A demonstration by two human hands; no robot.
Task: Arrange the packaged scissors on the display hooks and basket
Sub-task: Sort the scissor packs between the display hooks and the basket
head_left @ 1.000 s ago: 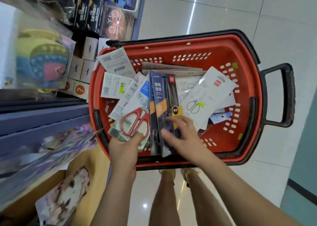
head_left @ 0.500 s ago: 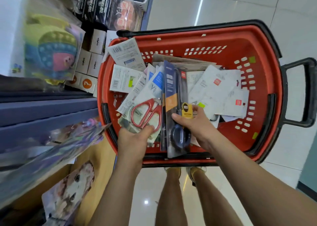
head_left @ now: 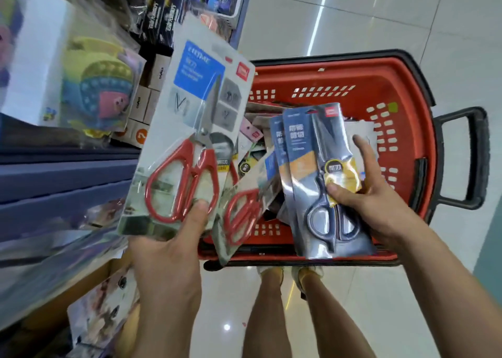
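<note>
A red shopping basket (head_left: 353, 75) with a black handle stands on the floor in front of me, full of packaged scissors. My left hand (head_left: 168, 251) grips the bottom of a pack of red-handled scissors (head_left: 187, 129), lifted above the basket's left rim, thumb on the front. A second red-handled pack (head_left: 241, 216) hangs tilted just right of it. My right hand (head_left: 364, 194) pinches a stack of dark blue packs of black-handled scissors (head_left: 317, 173), thumb on the yellow label, raised over the basket's near right part.
Store shelves (head_left: 54, 175) run along the left, with a colourful toy pack (head_left: 100, 94), small white boxes (head_left: 149, 97) and dark boxed goods (head_left: 163, 18). Printed card packs (head_left: 106, 308) lie at lower left. Glossy tiled floor (head_left: 380, 18) spreads beyond the basket; my legs stand below it.
Both hands have lifted their packs up out of the basket. The left raised the red-handled pack toward the shelves. The right raised the dark blue stack.
</note>
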